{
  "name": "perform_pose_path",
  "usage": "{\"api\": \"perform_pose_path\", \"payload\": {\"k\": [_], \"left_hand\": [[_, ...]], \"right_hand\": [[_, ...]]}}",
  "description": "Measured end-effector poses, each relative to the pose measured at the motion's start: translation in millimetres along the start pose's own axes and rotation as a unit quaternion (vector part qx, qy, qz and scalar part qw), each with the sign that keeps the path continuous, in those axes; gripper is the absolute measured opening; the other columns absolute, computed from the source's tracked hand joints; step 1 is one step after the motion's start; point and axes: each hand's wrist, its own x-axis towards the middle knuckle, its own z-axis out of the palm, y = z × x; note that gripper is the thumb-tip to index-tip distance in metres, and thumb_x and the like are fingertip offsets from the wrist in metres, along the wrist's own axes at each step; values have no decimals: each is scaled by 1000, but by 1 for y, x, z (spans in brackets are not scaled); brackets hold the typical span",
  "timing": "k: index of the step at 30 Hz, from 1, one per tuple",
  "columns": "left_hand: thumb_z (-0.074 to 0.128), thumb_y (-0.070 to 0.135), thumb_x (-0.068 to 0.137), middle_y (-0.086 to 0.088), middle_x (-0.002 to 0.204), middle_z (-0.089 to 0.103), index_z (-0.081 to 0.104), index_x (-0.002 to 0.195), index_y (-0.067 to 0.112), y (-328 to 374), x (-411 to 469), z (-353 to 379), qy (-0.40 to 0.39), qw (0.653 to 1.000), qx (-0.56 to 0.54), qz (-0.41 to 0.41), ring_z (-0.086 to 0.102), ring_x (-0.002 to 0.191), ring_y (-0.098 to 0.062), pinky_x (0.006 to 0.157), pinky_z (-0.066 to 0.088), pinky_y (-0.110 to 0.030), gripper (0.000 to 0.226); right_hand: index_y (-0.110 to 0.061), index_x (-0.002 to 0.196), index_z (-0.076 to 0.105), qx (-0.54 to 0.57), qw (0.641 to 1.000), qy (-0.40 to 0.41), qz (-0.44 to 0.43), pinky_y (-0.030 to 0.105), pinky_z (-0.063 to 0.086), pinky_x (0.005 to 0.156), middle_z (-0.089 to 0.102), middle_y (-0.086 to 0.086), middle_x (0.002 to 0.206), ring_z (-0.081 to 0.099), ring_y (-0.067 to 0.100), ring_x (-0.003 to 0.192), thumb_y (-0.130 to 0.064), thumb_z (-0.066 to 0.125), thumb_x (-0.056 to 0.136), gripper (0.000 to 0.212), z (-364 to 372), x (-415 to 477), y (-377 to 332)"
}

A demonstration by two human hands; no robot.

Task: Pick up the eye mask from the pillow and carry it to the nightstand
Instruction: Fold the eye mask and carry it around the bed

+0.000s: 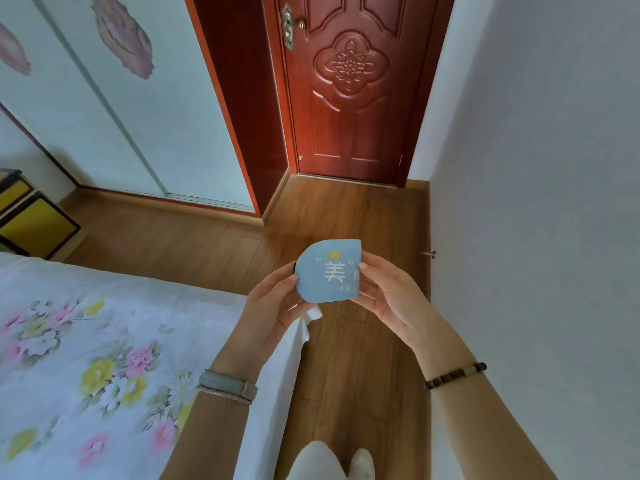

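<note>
Holding: both hands grip a light blue eye mask (328, 271), raised in the air above the wooden floor (363, 358) beside the bed (86, 341).
Left hand (273, 306): thumb and fingers closed on the mask's left edge; a grey watch strap (228, 385) sits on the wrist.
Right hand (384, 292): fingers closed on the mask's right edge, covering part of its print; a beaded bracelet (455, 375) circles the wrist.
Eye mask: folded, front facing the camera, with a yellow crown and white characters.
Bed: floral sheet, lower left.
Ahead: a closed red-brown door (349, 88); sliding wardrobe panels (138, 109) to its left.
</note>
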Motion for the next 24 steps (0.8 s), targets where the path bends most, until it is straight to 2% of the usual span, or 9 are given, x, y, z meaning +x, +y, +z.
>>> {"api": "perform_pose_path", "payload": {"k": [3, 7, 10, 16, 20, 24], "left_hand": [[54, 16, 95, -18, 125, 68, 56, 134, 9, 9, 26, -1, 14, 1000, -7, 5, 66, 116, -31, 92, 57, -40, 40], [59, 20, 90, -18, 125, 68, 58, 132, 9, 20, 67, -7, 30, 999, -22, 4, 67, 115, -31, 84, 60, -35, 44], [57, 17, 94, -16, 123, 69, 59, 130, 11, 27, 108, -13, 34, 999, -27, -4, 68, 114, -29, 82, 60, -34, 37], [60, 20, 91, -14, 121, 71, 59, 131, 13, 54, 200, -29, 35, 999, -31, -2, 68, 113, -25, 84, 59, -34, 41], [55, 15, 95, -16, 122, 70, 59, 130, 10, 83, 251, -43, 48, 998, -44, -11, 70, 109, -23, 82, 60, -32, 36], [64, 26, 83, -16, 120, 70, 59, 131, 11, 113, 291, -57, 51, 999, -12, -3, 69, 112, -24, 91, 57, -37, 51]], "right_hand": [[-15, 133, 60, 8, 1000, -10, 16, 29, 61, 78, 70, 12, 126, 69, 25, 114, -16, 53, 100, 33, -2, 32, -11], [-15, 133, 60, 4, 999, -15, 31, 31, 61, 85, 69, 13, 127, 68, 26, 116, -16, 53, 100, 33, -2, 78, -23], [-15, 133, 59, -3, 999, -13, 35, 31, 61, 84, 69, 13, 128, 69, 26, 115, -14, 53, 100, 33, -1, 117, -36], [-14, 132, 60, -32, 999, 6, 42, 31, 61, 83, 70, 13, 126, 70, 25, 113, -11, 53, 100, 33, 9, 210, -73], [-16, 130, 61, -48, 998, 4, 47, 32, 62, 83, 71, 11, 125, 72, 23, 109, -11, 56, 98, 32, 28, 266, -98], [-16, 132, 59, -51, 998, -3, 44, 32, 61, 85, 70, 10, 125, 71, 23, 111, -12, 57, 98, 34, 43, 314, -115]]}}
